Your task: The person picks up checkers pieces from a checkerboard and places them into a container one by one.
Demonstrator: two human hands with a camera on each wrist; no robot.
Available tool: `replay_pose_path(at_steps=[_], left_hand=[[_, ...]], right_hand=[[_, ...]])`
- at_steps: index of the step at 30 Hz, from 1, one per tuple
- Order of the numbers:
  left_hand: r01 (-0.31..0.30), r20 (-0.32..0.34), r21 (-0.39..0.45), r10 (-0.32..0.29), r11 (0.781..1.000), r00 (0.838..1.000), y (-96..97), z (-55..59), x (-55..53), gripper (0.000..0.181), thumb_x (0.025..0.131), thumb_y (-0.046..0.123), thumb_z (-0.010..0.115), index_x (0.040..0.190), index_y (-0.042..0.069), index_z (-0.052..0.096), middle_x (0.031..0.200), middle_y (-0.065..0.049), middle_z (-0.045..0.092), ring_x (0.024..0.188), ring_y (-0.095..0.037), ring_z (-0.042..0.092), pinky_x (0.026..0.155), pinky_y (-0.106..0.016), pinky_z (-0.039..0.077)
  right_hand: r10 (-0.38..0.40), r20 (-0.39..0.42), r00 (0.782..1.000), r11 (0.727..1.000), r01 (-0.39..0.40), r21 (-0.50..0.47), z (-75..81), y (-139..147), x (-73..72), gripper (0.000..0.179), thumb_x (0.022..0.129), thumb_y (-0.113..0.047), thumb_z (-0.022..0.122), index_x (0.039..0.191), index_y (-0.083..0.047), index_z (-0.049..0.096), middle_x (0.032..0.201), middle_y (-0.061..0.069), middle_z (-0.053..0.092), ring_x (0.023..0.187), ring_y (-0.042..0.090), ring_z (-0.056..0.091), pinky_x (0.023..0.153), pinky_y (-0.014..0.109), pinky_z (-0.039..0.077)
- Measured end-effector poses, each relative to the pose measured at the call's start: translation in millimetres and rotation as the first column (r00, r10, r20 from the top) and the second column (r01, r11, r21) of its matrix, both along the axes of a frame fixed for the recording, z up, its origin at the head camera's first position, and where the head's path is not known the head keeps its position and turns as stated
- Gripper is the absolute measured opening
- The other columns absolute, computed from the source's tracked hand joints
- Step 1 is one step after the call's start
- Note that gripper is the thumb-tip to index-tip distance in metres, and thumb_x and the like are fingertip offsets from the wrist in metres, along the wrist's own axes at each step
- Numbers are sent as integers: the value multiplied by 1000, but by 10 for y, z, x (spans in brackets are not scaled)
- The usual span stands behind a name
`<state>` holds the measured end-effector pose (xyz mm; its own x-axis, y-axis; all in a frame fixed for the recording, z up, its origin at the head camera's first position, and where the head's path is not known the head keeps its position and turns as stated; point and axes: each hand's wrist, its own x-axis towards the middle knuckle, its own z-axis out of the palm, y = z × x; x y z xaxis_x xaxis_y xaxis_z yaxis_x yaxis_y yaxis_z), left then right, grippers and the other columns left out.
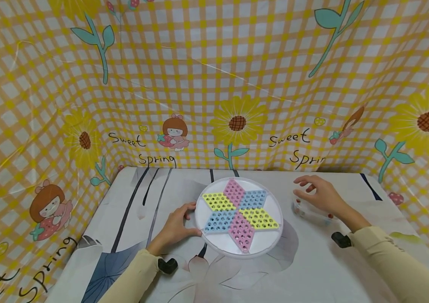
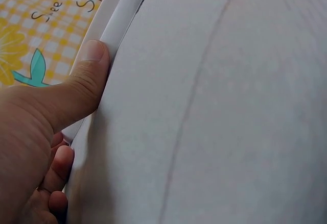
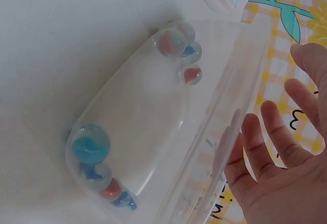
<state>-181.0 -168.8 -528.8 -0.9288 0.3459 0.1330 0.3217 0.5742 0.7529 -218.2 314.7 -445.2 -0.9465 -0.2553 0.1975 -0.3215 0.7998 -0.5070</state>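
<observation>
A round white Chinese checkers board with a pink, yellow and blue star of holes lies on the table. My left hand holds its left edge; in the left wrist view the thumb lies along the white rim and the other fingers curl lower down. Over on the right, my right hand hovers above a clear plastic box, its fingers spread and loosely bent, nothing seen between them. Inside that box, glass marbles sit in two clusters, among them a large blue marble and a red one.
The table wears a white cover with a dark line and flower print. Yellow checked cloth hangs behind it and on both sides. A black wrist device shows at the left sleeve, another at the right.
</observation>
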Motion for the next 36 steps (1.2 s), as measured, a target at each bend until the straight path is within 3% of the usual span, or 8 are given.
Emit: replay_pose_path(at_steps=[7, 16, 20, 23, 29, 32, 36], left_hand=[[-12, 13, -3, 12, 1000, 1000, 11, 0, 2, 86, 71, 27, 96, 143, 9, 54, 140, -2, 59, 96, -16, 48, 86, -37, 36], [2, 23, -6, -2, 1000, 1000, -9, 10, -9, 85, 71, 27, 96, 143, 8, 54, 145, -1, 57, 97, -16, 48, 83, -31, 38], [7, 73, -28, -5, 1000, 997, -64, 86, -17, 84, 72, 26, 95, 143, 11, 54, 133, -2, 62, 97, -16, 50, 81, -31, 41], [-1, 91, -57, 6, 998, 996, -108, 209, -39, 84, 74, 25, 94, 145, 11, 53, 129, -7, 64, 98, -19, 55, 79, -34, 45], [-69, -9, -103, 68, 992, 998, -171, 461, -141, 88, 77, 26, 92, 151, 8, 47, 146, -11, 56, 109, -28, 61, 83, -43, 52], [-103, -63, -120, 96, 987, 993, -199, 528, -199, 89, 78, 28, 92, 152, 10, 46, 150, -9, 53, 112, -29, 60, 86, -45, 53], [-119, -87, -130, 108, 984, 990, -218, 573, -244, 90, 78, 30, 92, 153, 12, 45, 152, -9, 52, 115, -30, 61, 88, -46, 53]], right_hand=[[23, -10, 1000, 1000, -23, -7, 8, -30, 11, 39, 95, -27, 76, 125, -6, 66, 117, 22, 67, 95, 34, 64, 71, 39, 51], [26, -28, 999, 1000, -26, 5, 8, -71, -36, 37, 95, -29, 76, 125, -8, 67, 116, 22, 68, 94, 33, 64, 73, 41, 52], [36, -38, 999, 999, -36, 8, 10, -112, -40, 38, 95, -29, 75, 125, -8, 67, 116, 21, 68, 94, 33, 65, 73, 43, 53], [43, -52, 998, 999, -43, 4, 31, -159, -39, 36, 95, -28, 76, 124, -9, 67, 114, 18, 68, 94, 32, 65, 73, 42, 52], [69, -71, 995, 997, -71, -26, 84, -257, -39, 35, 94, -25, 78, 123, -8, 68, 116, 17, 67, 94, 35, 65, 69, 37, 53], [78, -64, 995, 996, -80, -31, 99, -292, -47, 36, 94, -25, 77, 124, -8, 68, 118, 17, 65, 96, 35, 64, 67, 33, 53], [87, -51, 995, 995, -89, -36, 109, -339, -59, 35, 94, -26, 77, 123, -8, 68, 117, 18, 65, 94, 33, 63, 60, 29, 54]])
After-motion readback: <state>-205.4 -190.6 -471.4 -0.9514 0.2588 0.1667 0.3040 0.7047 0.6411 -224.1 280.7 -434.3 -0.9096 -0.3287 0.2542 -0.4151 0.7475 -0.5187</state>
